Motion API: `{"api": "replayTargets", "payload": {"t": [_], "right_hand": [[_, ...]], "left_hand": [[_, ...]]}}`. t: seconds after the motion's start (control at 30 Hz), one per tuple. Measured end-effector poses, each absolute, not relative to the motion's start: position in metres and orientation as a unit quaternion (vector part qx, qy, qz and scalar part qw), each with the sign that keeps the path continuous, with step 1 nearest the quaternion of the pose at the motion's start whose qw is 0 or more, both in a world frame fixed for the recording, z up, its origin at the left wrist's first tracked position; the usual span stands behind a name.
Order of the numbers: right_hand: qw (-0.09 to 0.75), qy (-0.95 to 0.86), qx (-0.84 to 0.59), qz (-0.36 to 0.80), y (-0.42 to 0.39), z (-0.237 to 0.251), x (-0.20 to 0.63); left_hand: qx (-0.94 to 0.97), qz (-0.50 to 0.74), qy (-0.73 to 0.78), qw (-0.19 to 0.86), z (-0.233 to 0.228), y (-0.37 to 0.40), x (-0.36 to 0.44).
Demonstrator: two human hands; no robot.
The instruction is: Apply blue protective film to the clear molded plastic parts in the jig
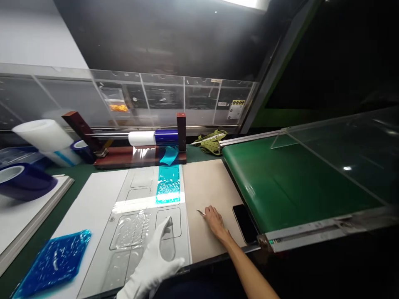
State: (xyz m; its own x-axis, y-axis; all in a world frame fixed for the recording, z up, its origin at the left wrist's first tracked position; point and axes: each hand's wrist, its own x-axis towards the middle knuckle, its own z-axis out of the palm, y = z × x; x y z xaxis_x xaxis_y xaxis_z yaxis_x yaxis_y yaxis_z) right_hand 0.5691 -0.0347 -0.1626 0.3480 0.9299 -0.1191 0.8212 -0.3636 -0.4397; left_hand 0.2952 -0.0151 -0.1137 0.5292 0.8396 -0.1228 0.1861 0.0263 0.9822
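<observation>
My left hand (154, 261) wears a white glove and rests flat on a white panel (149, 216) that has several rectangular recesses, its fingers apart over one near recess. My bare right hand (215, 220) lies on a beige board (205, 187) and pinches a small thin blade (200, 213). A strip of blue film (168, 185) runs down onto the panel from a roll holder (146, 143). Clear film covers part of the panel's near recesses.
A dark phone (245, 222) lies beside the right hand. A green conveyor belt (289, 182) runs on the right under a clear cover. A crumpled blue film sheet (56, 259) lies front left. Film rolls (25, 176) stand at the left.
</observation>
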Motion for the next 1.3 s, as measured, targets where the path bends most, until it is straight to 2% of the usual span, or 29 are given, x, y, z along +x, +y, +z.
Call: {"api": "replayTargets", "payload": {"t": [0.1,0.17,0.2,0.27,0.37,0.53,0.67,0.8,0.93,1.0,1.17,1.3], "right_hand": [[0.183,-0.548,-0.783,0.231,-0.046,-0.142,0.566],[0.229,-0.541,-0.764,0.267,-0.060,-0.114,0.560],[0.257,-0.538,-0.750,0.288,-0.068,-0.098,0.555],[0.344,-0.503,-0.681,0.405,-0.086,-0.063,0.545],[0.368,-0.479,-0.618,0.502,-0.112,-0.016,0.534],[0.344,-0.490,-0.676,0.430,-0.133,0.021,0.532],[0.306,-0.495,-0.691,0.429,-0.131,0.027,0.540],[0.330,-0.585,-0.631,0.388,-0.127,0.023,0.549],[0.351,-0.593,-0.626,0.365,-0.132,0.006,0.552],[0.346,-0.572,-0.637,0.384,-0.137,-0.006,0.554],[0.270,-0.504,-0.673,0.469,-0.147,-0.030,0.560],[0.275,-0.461,-0.668,0.515,-0.145,-0.034,0.558]], "left_hand": [[0.786,0.313,0.375,0.379,-0.090,-0.018,0.303],[0.836,0.280,0.352,0.314,-0.066,-0.018,0.310],[0.851,0.249,0.347,0.308,-0.054,-0.017,0.314],[0.865,0.183,0.341,0.319,-0.030,-0.015,0.323],[0.871,0.131,0.321,0.348,-0.002,-0.014,0.338],[0.878,0.127,0.278,0.368,0.019,-0.019,0.360],[0.882,0.160,0.241,0.371,0.025,-0.024,0.371],[0.881,0.165,0.231,0.378,0.033,-0.025,0.377],[0.879,0.137,0.235,0.392,0.037,-0.025,0.380],[0.880,0.119,0.234,0.395,0.037,-0.023,0.382],[0.878,0.054,0.236,0.414,0.039,-0.016,0.386],[0.874,0.042,0.238,0.421,0.042,-0.013,0.386]]}}
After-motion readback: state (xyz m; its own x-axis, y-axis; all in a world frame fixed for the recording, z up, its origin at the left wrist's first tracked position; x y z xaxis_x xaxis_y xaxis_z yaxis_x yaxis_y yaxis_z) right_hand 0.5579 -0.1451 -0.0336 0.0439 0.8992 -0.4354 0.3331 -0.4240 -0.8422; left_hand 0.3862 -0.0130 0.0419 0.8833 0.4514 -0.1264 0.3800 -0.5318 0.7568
